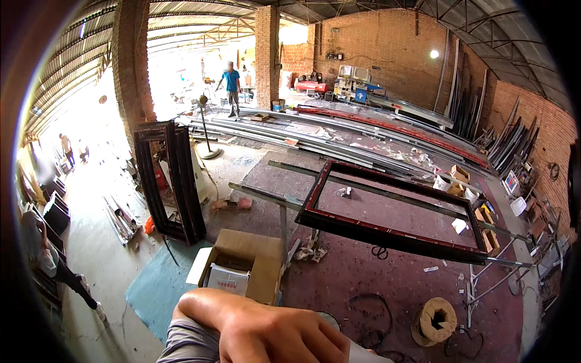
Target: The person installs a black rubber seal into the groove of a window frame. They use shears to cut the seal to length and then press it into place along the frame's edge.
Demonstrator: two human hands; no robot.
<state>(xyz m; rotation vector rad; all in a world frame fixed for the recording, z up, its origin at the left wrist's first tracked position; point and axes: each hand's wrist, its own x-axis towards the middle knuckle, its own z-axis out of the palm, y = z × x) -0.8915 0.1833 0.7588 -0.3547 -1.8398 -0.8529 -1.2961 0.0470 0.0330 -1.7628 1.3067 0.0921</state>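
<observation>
My left hand (275, 334) reaches in from the lower left across the bottom edge, back of the hand up. Its fingers bend downward and look closed, but their tips are cut off by the picture's edge. A pale, smooth thing (365, 356) shows just beside the fingers; its kind cannot be made out. Grey striped cloth (189, 342) lies below the wrist. Just beyond the hand stands an opened cardboard box (261, 289) with a white package (227, 280) inside. My right hand is out of the picture.
A dark rectangular frame (387, 238) rests on metal stands at the right. More dark frames (192, 187) stand upright at the left. Long metal profiles (339, 149) lie across the floor behind. A spool (438, 322) sits at the lower right. A person in blue (232, 81) stands farther back; another person (63, 272) is at left.
</observation>
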